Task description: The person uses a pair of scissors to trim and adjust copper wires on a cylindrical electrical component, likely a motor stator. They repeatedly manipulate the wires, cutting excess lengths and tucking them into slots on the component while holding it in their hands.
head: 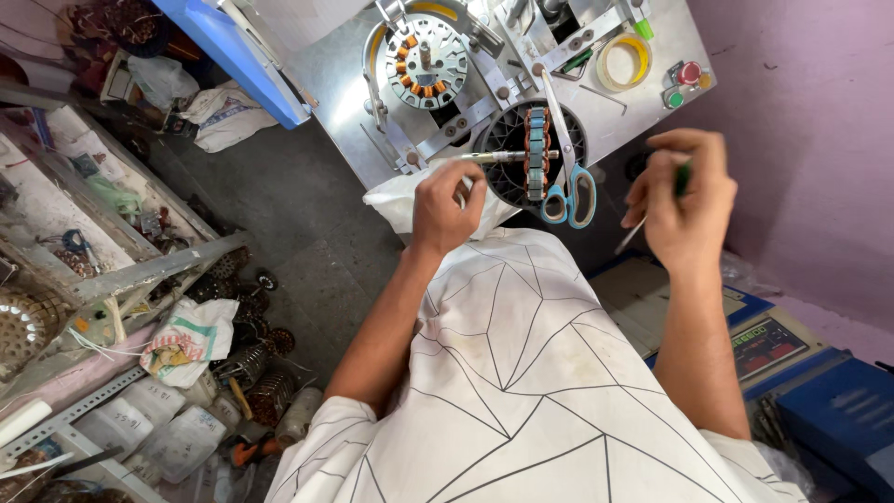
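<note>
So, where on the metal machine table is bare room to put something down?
The metal table is bare at its left part, between the blue edge and the round stator fixture. Around the scissors, tape roll and buttons it is crowded.

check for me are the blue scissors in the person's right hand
No, the blue scissors hang at the machine's edge between the hands, while the right hand holds a thin green-handled tool and the left hand grips a metal shaft.
</note>
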